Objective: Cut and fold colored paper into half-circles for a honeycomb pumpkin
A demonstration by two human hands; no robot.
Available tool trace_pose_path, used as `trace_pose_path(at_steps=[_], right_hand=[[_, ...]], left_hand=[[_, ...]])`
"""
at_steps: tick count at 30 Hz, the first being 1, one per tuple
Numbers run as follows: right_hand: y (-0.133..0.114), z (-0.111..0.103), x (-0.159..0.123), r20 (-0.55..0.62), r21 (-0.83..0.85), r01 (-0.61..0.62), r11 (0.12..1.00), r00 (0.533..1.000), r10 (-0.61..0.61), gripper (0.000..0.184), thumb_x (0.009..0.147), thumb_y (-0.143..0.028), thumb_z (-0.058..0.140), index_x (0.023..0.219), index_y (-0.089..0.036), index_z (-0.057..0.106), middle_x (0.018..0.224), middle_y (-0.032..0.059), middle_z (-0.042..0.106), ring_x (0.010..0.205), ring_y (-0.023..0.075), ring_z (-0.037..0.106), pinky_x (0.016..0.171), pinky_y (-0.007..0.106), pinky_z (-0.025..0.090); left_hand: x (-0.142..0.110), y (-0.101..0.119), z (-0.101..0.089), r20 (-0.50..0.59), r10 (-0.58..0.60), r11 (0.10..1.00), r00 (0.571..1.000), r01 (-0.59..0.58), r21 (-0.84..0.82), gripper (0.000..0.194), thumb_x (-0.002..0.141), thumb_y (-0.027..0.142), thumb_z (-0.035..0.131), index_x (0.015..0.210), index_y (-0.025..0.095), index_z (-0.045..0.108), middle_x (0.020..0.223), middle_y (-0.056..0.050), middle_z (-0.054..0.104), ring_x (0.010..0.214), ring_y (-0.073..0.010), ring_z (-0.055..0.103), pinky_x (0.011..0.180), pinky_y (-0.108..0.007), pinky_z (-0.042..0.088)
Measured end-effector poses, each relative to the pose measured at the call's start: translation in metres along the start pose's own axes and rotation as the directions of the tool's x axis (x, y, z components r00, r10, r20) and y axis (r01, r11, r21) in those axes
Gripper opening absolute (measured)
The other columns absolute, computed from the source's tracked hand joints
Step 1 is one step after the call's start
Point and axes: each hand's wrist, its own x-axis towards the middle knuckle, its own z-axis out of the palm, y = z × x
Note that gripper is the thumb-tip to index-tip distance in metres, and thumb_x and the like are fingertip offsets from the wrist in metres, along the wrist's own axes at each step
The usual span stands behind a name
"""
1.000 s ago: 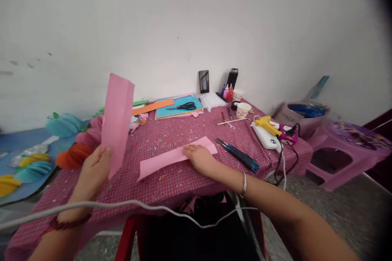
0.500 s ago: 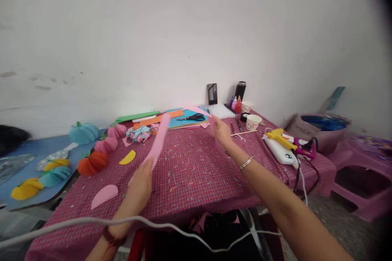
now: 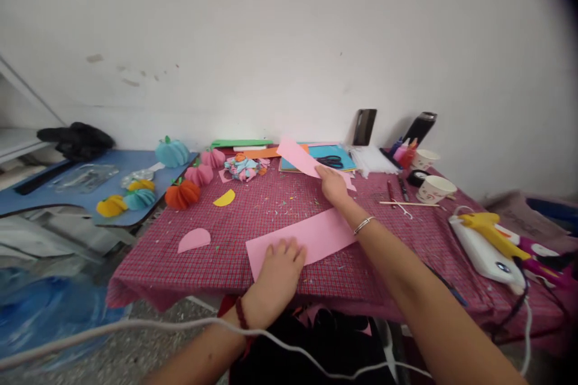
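Note:
My left hand [image 3: 277, 264] lies flat, fingers spread, on a long pink paper strip [image 3: 311, 237] near the front edge of the red checked table [image 3: 271, 204]. My right hand [image 3: 333, 183] reaches farther back and holds a second pink paper strip [image 3: 300, 158] by its near end, over the stack of coloured sheets [image 3: 336, 159] where black scissors [image 3: 330, 161] lie. A pink half-circle cutout [image 3: 194, 240] and a yellow half-circle cutout [image 3: 224, 198] sit to the left.
Paper pumpkins [image 3: 183, 192] stand at the table's left and on a blue board [image 3: 67, 186]. On the right are a yellow glue gun [image 3: 490, 231], a white box [image 3: 478, 249], two paper cups [image 3: 432, 188], a stick, pens, a phone [image 3: 365, 126] and a flask. A white cable [image 3: 135, 328] crosses below.
The view swung left. My left hand laid its pink strip down on the table and now presses it flat. My right hand carried the other pink strip to the back by the scissors.

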Motion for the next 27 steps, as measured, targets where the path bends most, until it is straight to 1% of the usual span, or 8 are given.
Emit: trace_pose_path(at_steps=[4,9,13,15,19,23,25,27], right_hand=[[-0.007,0.015,-0.002,0.13,-0.028,-0.01,1.0,0.991,0.013,0.055,0.085,-0.004,0.039,0.137,-0.018,0.051,0.145,0.0128,0.05,0.133,0.027,0.044,0.11,0.046,0.031],[-0.023,-0.006,-0.011,0.17,-0.01,-0.021,1.0,0.985,0.022,0.064,0.079,-0.006,0.048,0.142,-0.009,0.043,0.147,0.022,0.044,0.135,0.0355,0.041,0.109,0.059,0.028],[-0.057,-0.034,-0.07,0.156,0.111,0.114,0.987,0.979,-0.13,0.055,0.085,-0.017,0.05,0.14,-0.017,0.046,0.142,0.0118,0.052,0.131,0.0228,0.048,0.111,0.042,0.035],[-0.078,-0.046,-0.119,0.067,0.293,0.253,0.922,0.957,-0.284,0.053,0.086,-0.017,0.05,0.138,-0.021,0.048,0.139,0.0093,0.056,0.13,0.022,0.049,0.112,0.047,0.034],[-0.104,-0.056,-0.209,-0.071,0.407,0.38,0.83,0.92,-0.386,0.066,0.083,-0.014,0.056,0.144,-0.027,0.039,0.137,0.0105,0.056,0.131,0.0247,0.047,0.114,0.059,0.025],[-0.096,-0.047,-0.251,-0.175,0.398,0.389,0.831,0.921,-0.348,0.054,0.08,-0.009,0.056,0.131,-0.028,0.053,0.124,0.0099,0.065,0.123,0.0255,0.055,0.11,0.06,0.029],[-0.084,-0.042,-0.261,-0.245,0.412,0.384,0.826,0.92,-0.305,0.033,0.083,-0.012,0.058,0.112,-0.028,0.063,0.113,0.0075,0.07,0.115,0.0245,0.06,0.108,0.058,0.032],[-0.07,-0.04,-0.267,-0.285,0.442,0.376,0.815,0.92,-0.27,0.019,0.086,-0.017,0.059,0.1,-0.028,0.065,0.108,0.0059,0.072,0.11,0.0231,0.063,0.107,0.055,0.034]], left_hand=[[-0.007,-0.014,-0.012,0.006,0.089,0.987,0.996,-0.087,-0.132,0.044,0.092,0.008,0.038,0.134,0.016,0.049,0.139,-0.014,0.053,0.122,-0.0271,0.052,0.097,-0.045,0.047],[-0.028,-0.049,-0.029,-0.051,0.113,0.968,0.992,-0.122,-0.221,0.039,0.085,0.005,0.047,0.121,0.018,0.058,0.138,-0.009,0.055,0.127,-0.0249,0.049,0.11,-0.048,0.036],[-0.042,-0.072,-0.027,-0.16,0.027,0.99,0.987,-0.049,-0.135,0.017,0.083,0.006,0.051,0.087,0.014,0.065,0.122,-0.013,0.065,0.113,-0.0259,0.059,0.109,-0.048,0.038],[-0.048,-0.073,-0.023,-0.299,0.004,0.993,0.954,-0.038,-0.11,0.015,0.083,0.007,0.051,0.084,0.014,0.064,0.11,-0.012,0.07,0.102,-0.0245,0.063,0.105,-0.046,0.042],[-0.06,-0.046,-0.026,-0.501,0.077,0.984,0.862,-0.148,-0.104,0.017,0.087,0.01,0.047,0.082,0.016,0.061,0.083,-0.007,0.069,0.08,-0.0205,0.064,0.085,-0.039,0.052],[-0.071,0.007,-0.045,-0.549,0.23,0.932,0.803,-0.345,-0.114,0.023,0.091,0.008,0.041,0.08,0.016,0.06,0.068,-0.003,0.063,0.062,-0.0167,0.058,0.06,-0.031,0.049],[-0.076,0.026,-0.057,-0.571,0.312,0.876,0.759,-0.462,-0.136,0.016,0.094,0.018,0.047,0.088,0.016,0.062,0.075,-0.003,0.067,0.068,-0.0159,0.061,0.069,-0.031,0.051],[-0.079,0.029,-0.065,-0.569,0.411,0.794,0.712,-0.586,-0.16,0.023,0.094,0.036,0.053,0.107,0.019,0.061,0.096,-0.004,0.072,0.092,-0.0177,0.064,0.095,-0.036,0.048]])
